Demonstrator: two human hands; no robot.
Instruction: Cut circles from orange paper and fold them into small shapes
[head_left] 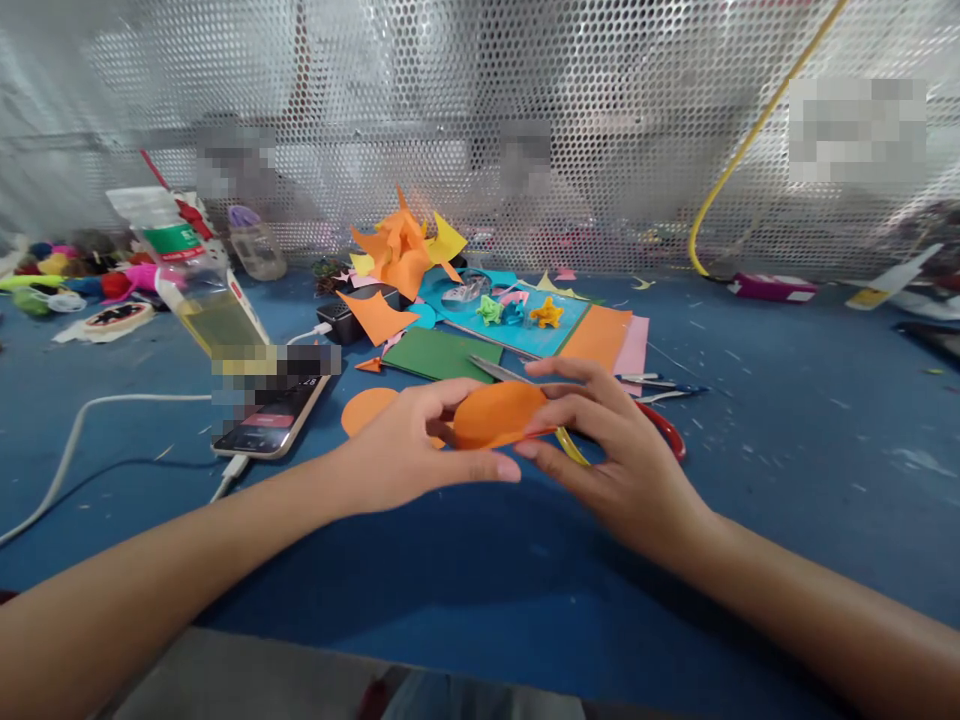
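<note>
Between my hands, above the table, is a round piece of orange paper (pixel 499 415). My left hand (pixel 431 435) grips it at its left edge, thumb below and fingers behind. My right hand (pixel 611 445) pinches its right edge between thumb and fingers. Another orange paper circle (pixel 367 408) lies on the table, partly covered by my left hand. Just beyond my right hand rest scissors with a red and yellow handle (pixel 666 430); their blade (pixel 491 368) points left toward a green paper stack (pixel 442 352).
Behind are orange paper offcuts (pixel 401 245) and a blue sheet (pixel 517 320) bearing small folded paper stars (pixel 547 312). A phone (pixel 277 415) on a white cable (pixel 112 400) and a bottle (pixel 202 290) stand left. A perforated metal panel (pixel 450 90) borders the blue table (pixel 795 460).
</note>
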